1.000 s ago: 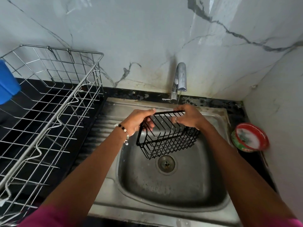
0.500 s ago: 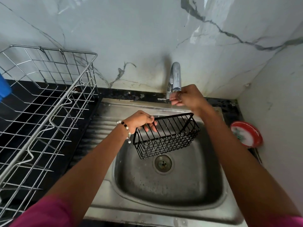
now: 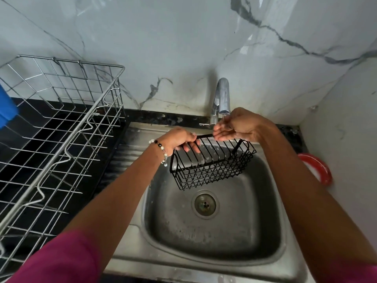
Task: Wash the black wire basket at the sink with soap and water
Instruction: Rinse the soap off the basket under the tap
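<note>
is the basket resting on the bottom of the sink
No, the left hand holds the basket up by its rim, above the sink drain.

Home kitchen: steel sink [image 3: 130, 240] below the hands, tap [image 3: 222, 94] beyond them, dish rack [image 3: 61, 127] leftward, marble wall [image 3: 163, 37] behind.

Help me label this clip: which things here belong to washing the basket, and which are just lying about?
In the job: black wire basket, gripped by the left hand; right hand open under the tap; sink.

Lying about: steel dish rack; red dish; blue object.
</note>
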